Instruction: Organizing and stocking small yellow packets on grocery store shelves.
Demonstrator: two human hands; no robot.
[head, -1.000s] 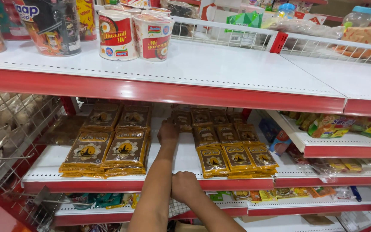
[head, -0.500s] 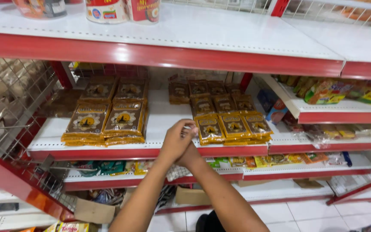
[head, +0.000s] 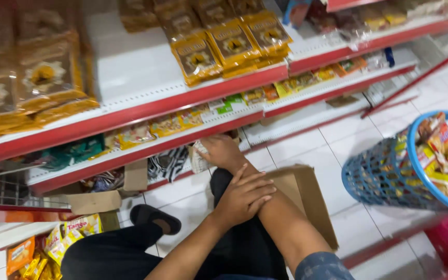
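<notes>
My right hand (head: 223,152) reaches down to the lowest shelf and closes on a small white patterned packet (head: 199,158) at the shelf's edge. With its fingers spread, my left hand (head: 245,196) lies flat on my right forearm and holds nothing. Under both arms are my black trousers (head: 234,243), and an open cardboard box (head: 307,199) lies on the white tile floor. Yellow-brown snack packets (head: 232,44) lie in rows on the white shelf (head: 130,72) above.
A blue plastic basket (head: 377,173) full of snack packets stands on the floor to the right. Red-edged shelves with small packets run across the view. My black shoe (head: 154,219) and a cardboard flap (head: 97,201) are at the left, and more packets (head: 68,231) lie at the lower left.
The view has tilted down toward the floor. Both hands have dropped from the middle shelf's edge to the lowest shelf, and the blue basket has come into view.
</notes>
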